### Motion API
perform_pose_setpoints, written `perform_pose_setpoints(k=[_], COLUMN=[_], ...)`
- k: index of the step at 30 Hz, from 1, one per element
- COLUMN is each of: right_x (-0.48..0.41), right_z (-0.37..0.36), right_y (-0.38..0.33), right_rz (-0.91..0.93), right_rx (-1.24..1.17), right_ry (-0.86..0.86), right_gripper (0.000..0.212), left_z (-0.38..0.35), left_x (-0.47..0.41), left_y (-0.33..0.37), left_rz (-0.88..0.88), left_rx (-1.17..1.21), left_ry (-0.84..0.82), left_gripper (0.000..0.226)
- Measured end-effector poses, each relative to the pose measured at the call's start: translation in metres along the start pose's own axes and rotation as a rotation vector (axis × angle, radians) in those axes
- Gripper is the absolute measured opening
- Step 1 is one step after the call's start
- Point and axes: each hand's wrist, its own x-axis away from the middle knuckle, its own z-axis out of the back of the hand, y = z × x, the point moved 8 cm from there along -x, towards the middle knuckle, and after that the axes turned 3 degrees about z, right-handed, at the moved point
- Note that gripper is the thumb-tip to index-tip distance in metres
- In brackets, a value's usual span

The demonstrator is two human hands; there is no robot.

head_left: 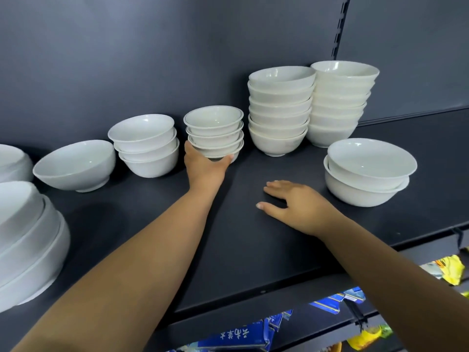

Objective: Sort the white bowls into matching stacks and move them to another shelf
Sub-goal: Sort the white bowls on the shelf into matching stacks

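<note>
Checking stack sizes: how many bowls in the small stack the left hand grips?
4 in the small stack, nested bottom to top; the left hand grips the lowest. None looks hidden.

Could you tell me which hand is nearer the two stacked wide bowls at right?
Right: the right hand rests on the shelf just left of the wide bowls; the left hand grips the small stack farther left.
</note>
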Motion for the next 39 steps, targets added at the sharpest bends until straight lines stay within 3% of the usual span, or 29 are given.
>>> perform_pose_setpoints(k=[9,12,15,17,20,22,24,27,32,36,39], right_x=[0.003,0.020,0.059,0.088,0.124,0.129,0.121,0.109,0.094,0.091,0.084], right_z=[0.005,0.032,0.075,0.105,0.139,0.136,0.109,0.074,0.070,0.070,0.066], right_y=[-0.001,-0.008,-0.012,-0.005,0.022,0.053,0.088,0.109,0.109,0.104,0.084], right_rz=[0.013,0.049,0.089,0.121,0.051,-0.079,-0.244,-0.298,-0.307,-0.282,-0.222], right_rx=[0.000,-0.097,-0.330,-0.322,-0.241,-0.301,-0.465,-0.689,-0.716,-0.773,-0.749], right_ry=[0.052,0.325,0.680,0.886,1.120,1.091,0.920,0.763,0.711,0.698,0.620], right_gripper=[0.050,0.033,0.015,0.018,0.040,0.072,0.110,0.139,0.126,0.124,0.110], left_z=[0.004,0.007,0.016,0.021,0.015,0.011,0.006,-0.007,-0.012,-0.007,0.004], left_x=[0.011,0.032,0.055,0.072,0.109,0.137,0.159,0.180,0.192,0.189,0.187], left_y=[0.000,0.012,0.036,0.051,0.068,0.080,0.082,0.062,0.048,0.039,0.035], left_rz=[0.027,0.003,-0.128,-0.186,-0.279,-0.402,-0.509,-0.558,-0.627,-0.615,-0.612], left_rx=[-0.003,0.005,-0.217,-0.278,-0.301,-0.350,-0.441,-0.623,-0.679,-0.647,-0.642], left_ry=[-0.042,-0.119,-0.168,-0.212,-0.369,-0.401,-0.395,-0.499,-0.669,-0.699,-0.687], left_gripper=[0.067,0.064,0.064,0.057,0.034,0.026,0.026,0.028,0.054,0.041,0.040])
